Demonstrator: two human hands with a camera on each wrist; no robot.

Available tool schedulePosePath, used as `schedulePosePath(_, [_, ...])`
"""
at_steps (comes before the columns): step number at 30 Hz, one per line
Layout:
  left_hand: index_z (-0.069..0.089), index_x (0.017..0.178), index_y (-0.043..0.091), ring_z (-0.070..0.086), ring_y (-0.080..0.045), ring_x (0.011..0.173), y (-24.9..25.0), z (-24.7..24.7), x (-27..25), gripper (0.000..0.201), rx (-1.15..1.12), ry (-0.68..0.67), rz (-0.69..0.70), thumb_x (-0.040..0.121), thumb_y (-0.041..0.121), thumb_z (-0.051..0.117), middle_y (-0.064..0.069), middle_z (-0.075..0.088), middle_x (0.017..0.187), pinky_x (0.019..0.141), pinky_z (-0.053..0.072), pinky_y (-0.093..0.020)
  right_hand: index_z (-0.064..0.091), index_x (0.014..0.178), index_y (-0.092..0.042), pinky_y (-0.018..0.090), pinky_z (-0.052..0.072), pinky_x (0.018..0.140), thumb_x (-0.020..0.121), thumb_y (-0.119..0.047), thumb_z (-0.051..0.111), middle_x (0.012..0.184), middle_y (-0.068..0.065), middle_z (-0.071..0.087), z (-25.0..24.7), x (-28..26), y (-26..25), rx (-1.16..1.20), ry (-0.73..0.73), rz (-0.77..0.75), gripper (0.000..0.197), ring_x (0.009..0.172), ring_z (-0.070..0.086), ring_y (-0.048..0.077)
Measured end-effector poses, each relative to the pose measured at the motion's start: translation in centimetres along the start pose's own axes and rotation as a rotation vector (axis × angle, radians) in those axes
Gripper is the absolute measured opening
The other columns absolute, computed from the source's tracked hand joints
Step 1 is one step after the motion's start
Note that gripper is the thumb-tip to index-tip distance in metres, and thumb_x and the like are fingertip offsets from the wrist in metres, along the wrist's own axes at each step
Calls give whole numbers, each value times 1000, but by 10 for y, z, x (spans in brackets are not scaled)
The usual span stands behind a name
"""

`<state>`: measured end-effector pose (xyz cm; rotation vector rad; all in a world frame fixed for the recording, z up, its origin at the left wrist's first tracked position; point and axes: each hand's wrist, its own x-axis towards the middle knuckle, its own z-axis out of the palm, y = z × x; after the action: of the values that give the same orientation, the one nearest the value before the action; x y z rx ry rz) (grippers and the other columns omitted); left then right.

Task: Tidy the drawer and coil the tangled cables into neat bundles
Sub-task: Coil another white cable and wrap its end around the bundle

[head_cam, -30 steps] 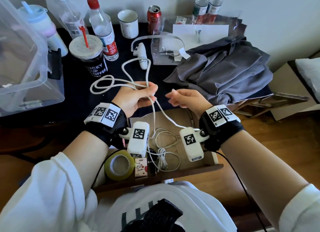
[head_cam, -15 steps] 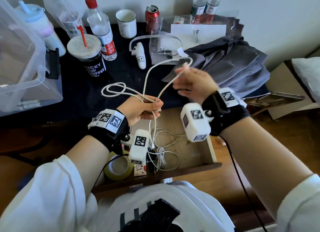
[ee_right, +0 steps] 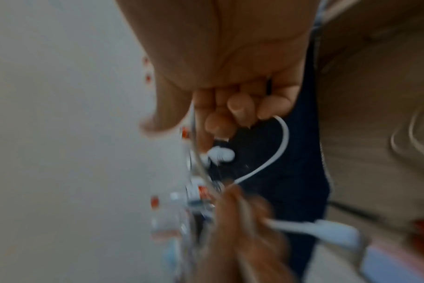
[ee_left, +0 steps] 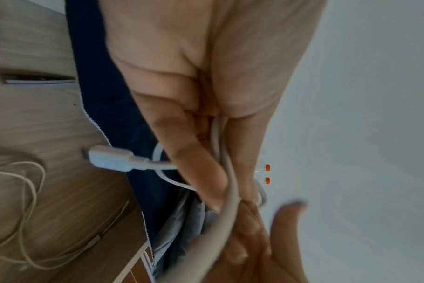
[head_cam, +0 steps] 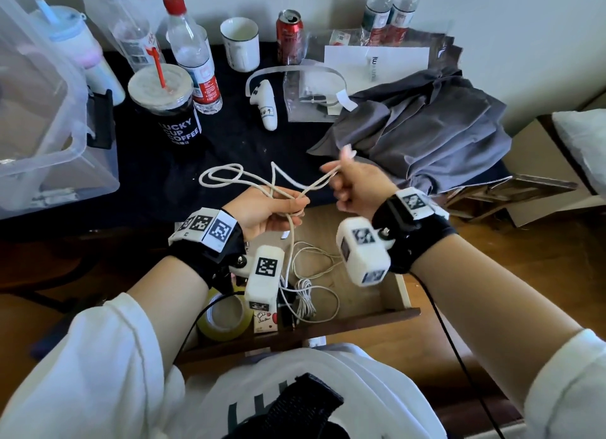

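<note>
A: What takes up the most room?

B: The table (head_cam: pixel 229 163), covered in a dark cloth. On its left side stands a clear plastic storage bin (head_cam: pixel 49 127); on its right lies a crumpled grey fabric garment (head_cam: pixel 426 133).

A: And nearer the person?

B: An open wooden drawer (head_cam: pixel 360 320) just below the table edge. Inside lie a thin white cable in loose tangled loops (head_cam: pixel 314 291), a roll of yellowish tape (head_cam: pixel 223 320) at the left end and a small printed card (head_cam: pixel 265 322) beside it.

A: The hands?

B: The left hand (head_cam: pixel 265 212) is raised over the drawer's back edge, its grip curled tight around a thick white round charging cable (head_cam: pixel 229 176). Loops of that cable stick out past the fingers over the dark cloth, and one strand hangs down into the drawer. The left wrist view shows its white plug (ee_left: pixel 109 159) poking out beside the fingers (ee_left: pixel 199 172).

A: The right one?

B: The right hand (head_cam: pixel 357 183), just beside the left, has its grip pinched on a strand of the same cable, drawn taut between the two hands. The right wrist view is blurred.

A: Smaller things at the back?

B: A black coffee cup with a red straw (head_cam: pixel 167 110), a red-capped water bottle (head_cam: pixel 193 61), a white mug (head_cam: pixel 241 45), a red drinks can (head_cam: pixel 288 35) and a white handheld controller (head_cam: pixel 265 107).
</note>
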<state>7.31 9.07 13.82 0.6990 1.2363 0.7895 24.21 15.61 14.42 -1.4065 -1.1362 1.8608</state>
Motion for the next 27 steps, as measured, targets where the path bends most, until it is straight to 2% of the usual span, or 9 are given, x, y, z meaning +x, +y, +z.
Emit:
schedulePosePath(2, [63,85,8,60,-4,47,3,4,0,2,26,-26,-1,85,8,61,5,63,55,45,49,-13,61,83,-10,17,28,43,94,-26,50,49,-6,45,10,-5,9,-189,-175,-44,22,39,35,6])
schedulePosePath(3, [64,88,7,60,-4,48,5,5,0,4,37,-36,2,84,9,62,5,63,56,45,49,-13,60,81,-9,16,30,43,94,-20,51,48,-6,48,12,-4,10,-195,-204,-67,19,38,37,6])
schedulePosePath(7, [65,92,9,61,-4,49,7,3,-2,9,44,-19,10,83,9,63,3,68,61,45,48,-13,55,73,-13,16,29,44,97,-17,46,46,-9,48,-2,1,6,25,-3,-75,26,39,36,4])
schedulePosePath(11, [64,97,12,59,-2,50,8,3,-5,15,80,-52,12,84,5,63,5,70,65,47,47,-13,48,70,-16,21,29,47,100,-19,39,51,-7,44,-17,2,8,99,95,-59,31,41,37,6])
schedulePosePath(14, [66,99,16,59,-2,50,9,5,-3,22,83,-71,5,83,2,64,0,72,85,49,49,-15,46,69,-16,21,30,47,101,-19,35,54,-4,40,-16,3,2,126,169,-111,34,43,34,7])
schedulePosePath(16, [67,96,17,59,-2,48,10,5,0,23,78,-54,3,82,-1,62,-2,71,89,48,50,-15,46,69,-15,20,31,46,101,-18,34,57,-3,38,-14,4,-2,135,206,-146,34,42,34,7])
schedulePosePath(20, [67,94,17,58,-2,47,13,5,3,30,97,-65,-39,83,-10,56,-2,74,83,47,49,-13,46,69,-15,19,32,44,101,-18,35,57,-3,38,-8,5,-1,89,255,-201,34,37,35,4])
schedulePosePath(24, [66,86,8,66,-16,74,6,0,6,35,247,-25,-106,75,-20,48,-6,69,69,47,49,-15,40,67,-16,15,26,43,102,-19,30,56,0,35,-13,9,-13,306,371,-233,36,36,32,7])
schedulePosePath(27, [65,81,5,61,-10,60,-10,-9,0,31,334,24,-166,73,-20,48,-5,65,66,44,45,-15,39,64,-17,16,25,44,102,-24,31,52,-1,34,-26,11,-31,347,334,-134,39,40,28,11])
